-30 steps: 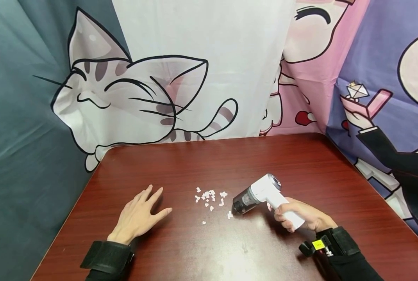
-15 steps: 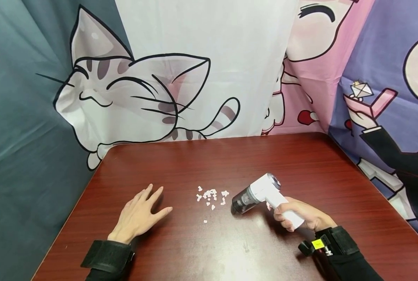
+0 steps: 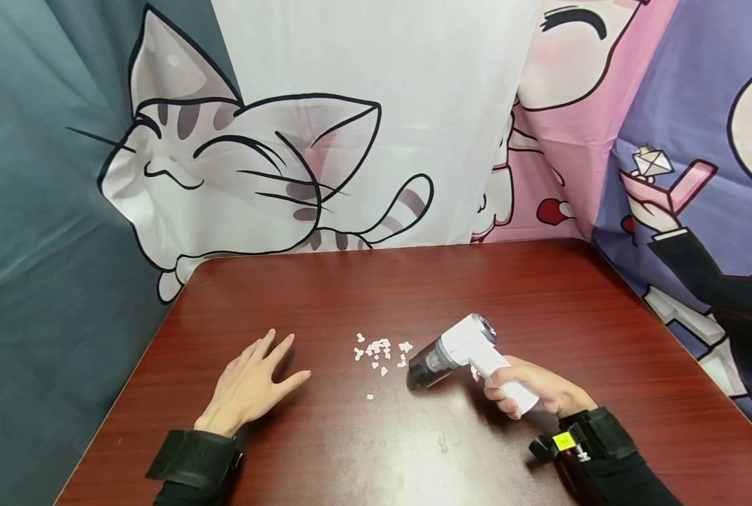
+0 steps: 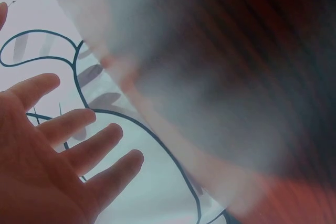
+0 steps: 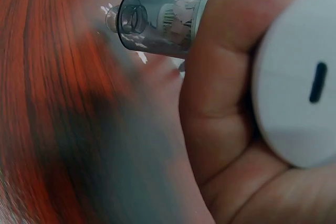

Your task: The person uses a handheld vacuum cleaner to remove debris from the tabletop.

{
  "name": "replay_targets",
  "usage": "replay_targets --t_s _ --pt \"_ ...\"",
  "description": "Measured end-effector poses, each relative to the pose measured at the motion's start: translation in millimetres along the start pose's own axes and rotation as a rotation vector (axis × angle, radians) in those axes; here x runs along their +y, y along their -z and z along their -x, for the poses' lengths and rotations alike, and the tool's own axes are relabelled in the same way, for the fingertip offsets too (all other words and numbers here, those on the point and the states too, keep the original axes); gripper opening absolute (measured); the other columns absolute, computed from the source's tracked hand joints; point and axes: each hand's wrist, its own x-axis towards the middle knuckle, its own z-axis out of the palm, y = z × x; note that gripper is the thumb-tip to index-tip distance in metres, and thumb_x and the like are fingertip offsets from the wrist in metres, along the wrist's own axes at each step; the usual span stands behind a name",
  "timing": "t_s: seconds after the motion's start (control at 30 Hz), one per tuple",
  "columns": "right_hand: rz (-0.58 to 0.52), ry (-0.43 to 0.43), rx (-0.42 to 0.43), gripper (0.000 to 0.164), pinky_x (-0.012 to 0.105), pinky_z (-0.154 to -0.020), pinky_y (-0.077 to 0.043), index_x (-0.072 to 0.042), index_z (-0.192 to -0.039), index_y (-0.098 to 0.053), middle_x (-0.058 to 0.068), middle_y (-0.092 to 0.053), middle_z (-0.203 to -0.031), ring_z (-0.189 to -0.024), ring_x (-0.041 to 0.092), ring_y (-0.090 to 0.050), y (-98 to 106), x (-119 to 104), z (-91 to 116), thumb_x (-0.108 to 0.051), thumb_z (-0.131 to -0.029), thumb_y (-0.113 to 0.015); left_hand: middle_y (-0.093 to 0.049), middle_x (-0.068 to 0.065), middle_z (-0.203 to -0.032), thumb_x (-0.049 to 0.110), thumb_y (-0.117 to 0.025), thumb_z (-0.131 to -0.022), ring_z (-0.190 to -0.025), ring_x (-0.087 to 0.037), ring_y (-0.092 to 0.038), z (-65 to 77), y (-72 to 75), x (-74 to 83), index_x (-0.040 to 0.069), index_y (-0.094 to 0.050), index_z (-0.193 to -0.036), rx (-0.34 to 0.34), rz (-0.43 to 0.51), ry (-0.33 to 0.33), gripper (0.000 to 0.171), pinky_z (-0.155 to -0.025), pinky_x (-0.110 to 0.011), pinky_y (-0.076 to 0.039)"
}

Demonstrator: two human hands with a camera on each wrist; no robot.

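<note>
A white handheld vacuum cleaner [image 3: 467,344] with a dark see-through dust cup is gripped around its handle by my right hand [image 3: 530,386]. Its nozzle end points down and left, close to the tabletop beside several small white paper scraps [image 3: 376,349]. In the right wrist view, pale bits show inside the clear dust cup [image 5: 157,22], and the fingers [image 5: 226,77] wrap the handle. On the left, my left hand [image 3: 249,386] has its fingers spread and holds nothing; the scraps lie to its right. The left wrist view shows those fingers extended.
The reddish-brown wooden table [image 3: 287,295] reaches back to a cloth backdrop [image 3: 414,105] printed with a cartoon cat. One lone scrap [image 3: 370,397] lies nearer to me than the cluster. A dark strap with a yellow-tagged device [image 3: 564,441] is on the right wrist.
The vacuum cleaner and right hand have shifted slightly left toward the scraps. A scrap seen by the nozzle one second ago is no longer visible there. The left hand stays put.
</note>
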Motion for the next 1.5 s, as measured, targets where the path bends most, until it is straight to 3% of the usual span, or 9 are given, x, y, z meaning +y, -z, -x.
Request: replay_targets --t_s 0.1,0.17,0.33,0.8,1.0,1.5 --pt "-0.042 0.015 0.177 0.026 0.018 -0.044 -0.036 0.006 -0.108 -0.038 0.0 -0.043 -0.071 -0.052 0.005 -0.041 16.0 34.7 10.4 -0.005 -0.086 -0.045 -0.031 -0.016 -0.142 0.075 -0.039 -0.076 -0.123 -0.038 -0.033 0.2 -0.6 0.7 0.02 -0.04 -0.139 -0.001 0.003 0.001 0.083 -0.09 -0.057 -0.03" --pt "-0.051 0.006 0.177 0.024 0.017 -0.045 -0.037 0.003 -0.109 -0.039 -0.001 -0.044 -0.072 -0.053 0.004 -0.043 21.2 43.0 9.6 -0.006 -0.087 -0.044 -0.031 -0.016 -0.142 0.075 -0.038 -0.076 -0.124 -0.038 -0.033 0.7 -1.4 1.0 0.021 -0.04 -0.139 -0.002 0.003 0.005 0.083 -0.09 -0.057 -0.03" --pt "-0.084 -0.046 0.14 0.018 0.019 -0.045 -0.039 -0.002 -0.106 -0.042 -0.001 -0.046 -0.071 -0.053 0.006 -0.044 15.9 39.8 3.0 -0.002 -0.088 -0.039 -0.032 -0.016 -0.141 0.075 -0.04 -0.077 -0.123 -0.038 -0.034 2.8 -3.7 1.5 0.021 -0.041 -0.138 -0.003 0.012 0.005 0.082 -0.09 -0.057 -0.03" --pt "-0.038 -0.078 0.167 0.026 0.021 -0.042 -0.036 0.007 -0.106 -0.039 0.001 -0.044 -0.068 -0.05 0.008 -0.043 1.7 39.3 -25.8 -0.005 -0.085 -0.048 -0.031 -0.017 -0.142 0.074 -0.04 -0.077 -0.124 -0.038 -0.033 -2.5 -3.8 2.6 0.02 -0.041 -0.139 -0.022 0.021 -0.018 0.082 -0.091 -0.057 -0.03" --pt "-0.045 -0.076 0.149 0.021 0.021 -0.042 -0.037 0.003 -0.105 -0.042 0.001 -0.044 -0.068 -0.05 0.009 -0.043 0.1 40.7 -28.4 -0.004 -0.085 -0.047 -0.03 -0.017 -0.142 0.074 -0.039 -0.077 -0.124 -0.038 -0.031 -2.2 -4.7 2.4 0.019 -0.04 -0.139 -0.033 0.019 -0.01 0.082 -0.093 -0.057 -0.028" --pt "-0.047 -0.051 0.158 0.023 0.022 -0.047 -0.04 0.01 -0.11 -0.036 0.004 -0.046 -0.073 -0.054 0.009 -0.045 7.1 25.6 21.9 0.001 -0.089 -0.041 -0.03 -0.018 -0.141 0.071 -0.041 -0.079 -0.123 -0.038 -0.033 -7.6 3.1 0.8 0.019 -0.04 -0.139 0.01 0.012 -0.06 0.08 -0.09 -0.055 -0.031"
